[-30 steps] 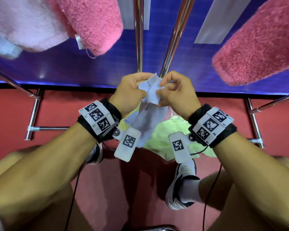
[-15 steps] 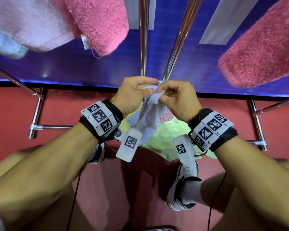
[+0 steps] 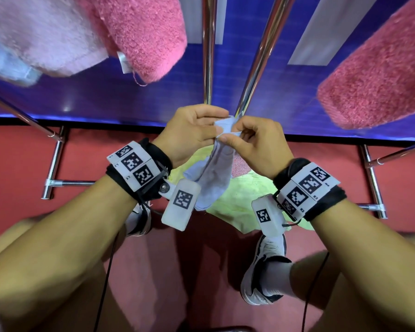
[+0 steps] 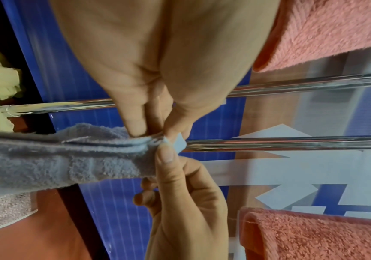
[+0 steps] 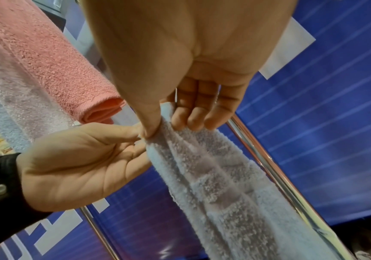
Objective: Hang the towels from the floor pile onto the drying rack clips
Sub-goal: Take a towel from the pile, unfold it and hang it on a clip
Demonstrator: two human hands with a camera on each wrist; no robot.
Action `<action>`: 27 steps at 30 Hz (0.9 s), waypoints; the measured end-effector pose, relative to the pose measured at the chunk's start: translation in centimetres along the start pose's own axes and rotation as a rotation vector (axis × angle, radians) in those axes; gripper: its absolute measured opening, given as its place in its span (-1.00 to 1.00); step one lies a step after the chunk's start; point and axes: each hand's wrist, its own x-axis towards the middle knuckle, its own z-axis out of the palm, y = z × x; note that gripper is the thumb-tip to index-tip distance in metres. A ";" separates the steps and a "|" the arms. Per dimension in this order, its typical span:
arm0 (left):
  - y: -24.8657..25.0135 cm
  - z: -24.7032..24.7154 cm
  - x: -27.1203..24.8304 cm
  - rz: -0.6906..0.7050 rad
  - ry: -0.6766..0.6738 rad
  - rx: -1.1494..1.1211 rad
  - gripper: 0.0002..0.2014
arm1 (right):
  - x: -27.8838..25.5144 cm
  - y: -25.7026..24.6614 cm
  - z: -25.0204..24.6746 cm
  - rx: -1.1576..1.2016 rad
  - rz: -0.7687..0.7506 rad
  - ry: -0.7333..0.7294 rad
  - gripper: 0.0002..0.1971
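Up near the rack, the left hand (image 3: 192, 130) pinches the top corner of a small pale blue terry towel (image 3: 216, 173) between thumb and curled fingers, and the right hand (image 3: 254, 144) pinches the same bunched corner just beside it, thumb tip (image 4: 165, 154) pressed against the fabric. The two hands touch each other at the pinch. In the left wrist view a small pale blue tag (image 4: 178, 143) sticks out of the gathered edge between the fingertips. From the pinch the towel hangs down in loose folds between the wrists, clear of the floor, its lower end near the white marker block (image 3: 180, 203) under the left wrist.

Directly behind the hands run two shiny chrome rack rods (image 3: 255, 56), the towel corner held just in front of them; whether it touches a rod cannot be told. No clip is distinguishable at the pinch. Below the hanging towel, a crumpled yellow-green towel (image 3: 235, 204) lies on the red floor (image 3: 201, 271), with a bit of speckled pink cloth (image 3: 240, 166) showing beside it. Higher up hang a fluffy pink towel (image 3: 141, 32), a paler pink towel (image 3: 41, 32) left of it, and a deep pink towel (image 3: 379, 75) on the right, all before a blue banner wall (image 3: 120, 99). White sneakers (image 3: 264, 271) stand on the floor.
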 end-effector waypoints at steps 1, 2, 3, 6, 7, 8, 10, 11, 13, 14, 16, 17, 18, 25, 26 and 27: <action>0.0 0.0 0.1 -0.006 0.034 -0.006 -0.73 | 0.0 0.0 0.0 -0.010 -0.004 -0.002 -0.68; 0.0 -0.1 0.1 -0.014 0.064 -0.007 -0.75 | 0.0 0.1 0.0 -0.019 -0.006 -0.004 -0.68; 0.0 -0.1 0.1 -0.022 0.085 -0.001 -0.77 | 0.0 0.1 0.1 -0.025 -0.008 -0.004 -0.68; -0.1 -0.1 0.1 -0.038 0.097 0.023 -0.82 | 0.0 0.1 0.1 -0.043 -0.020 0.007 -0.71; -0.2 0.0 0.1 -0.038 0.096 0.028 -0.84 | 0.1 0.2 0.1 -0.052 -0.030 0.017 -0.72; -0.2 0.0 0.0 -0.036 0.094 0.033 -0.85 | 0.1 0.2 0.1 -0.060 -0.037 0.028 -0.72; -0.3 0.1 0.0 -0.032 0.082 0.033 -0.87 | 0.2 0.2 0.0 -0.067 -0.043 0.048 -0.73; -0.2 0.2 -0.1 -0.030 0.075 0.031 -0.88 | 0.2 0.2 0.0 -0.065 -0.042 0.056 -0.73; -0.1 0.2 -0.2 -0.023 0.069 0.037 -0.88 | 0.1 0.3 0.0 -0.051 -0.031 0.067 -0.74; -0.1 0.2 -0.2 -0.019 0.067 0.040 -0.88 | 0.1 0.3 0.0 -0.045 -0.027 0.068 -0.74; -0.1 0.2 -0.3 -0.014 0.061 0.054 -0.87 | 0.0 0.4 0.0 -0.039 -0.023 0.069 -0.74; -0.2 0.3 -0.3 -0.013 0.057 0.064 -0.87 | 0.0 0.4 0.0 -0.036 -0.020 0.070 -0.75; -0.2 0.3 -0.3 -0.012 0.055 0.071 -0.86 | 0.0 0.3 0.0 -0.030 -0.015 0.072 -0.75; -0.1 0.8 -0.6 0.004 0.059 0.092 -0.86 | 0.0 0.2 -0.1 0.031 0.039 0.083 -0.75; 0.0 0.8 -0.6 0.009 0.059 0.091 -0.86 | 0.0 0.2 -0.1 0.037 0.044 0.086 -0.76; 0.0 0.9 -0.7 0.016 0.057 0.093 -0.83 | -0.1 0.2 -0.1 0.044 0.048 0.086 -0.75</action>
